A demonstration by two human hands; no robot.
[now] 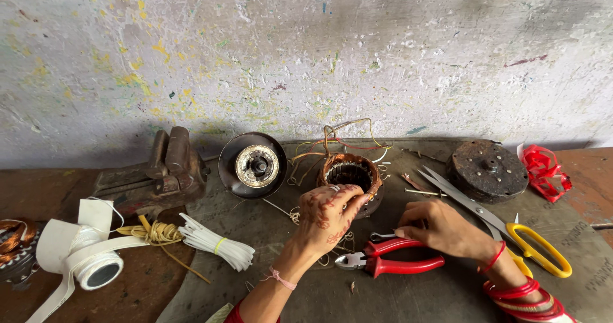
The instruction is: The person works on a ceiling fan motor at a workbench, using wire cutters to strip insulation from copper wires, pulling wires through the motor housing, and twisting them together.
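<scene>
Head view puts the stator (350, 176) at the middle of the counter (408, 297), its bore open upward and slightly toward us, so its axis runs near vertical with a lean our way. It sits just beyond our hands, touching the left one. Our left hand (329, 214) reaches up from below and rests its curled fingertips (357, 200) on the near rim of the copper winding, seemingly pinching at a wire there (the wire itself is too fine to make out). Our right hand (440, 228) lies to the right and a little nearer us, palm down on the counter, fingers drawn together toward the left; whether it pinches anything we cannot tell. So the left hand is the nearer, already on the stator, while the right is apart from it.

Loose leads (338, 138) spring from the far rim of the stator toward the wall. Red pliers (393, 262) lie flat just below both hands, nose pointing left. Scissors (491, 224) with yellow handles lie to the right, blades pointing up-left toward the stator. Behind, a round rotor cover (253, 165) leans just left of the stator, and a rusty disc (486, 170) sits well to the right. Farther left are a vise (159, 170), white sleeves (214, 240) and a tape roll (96, 269).
</scene>
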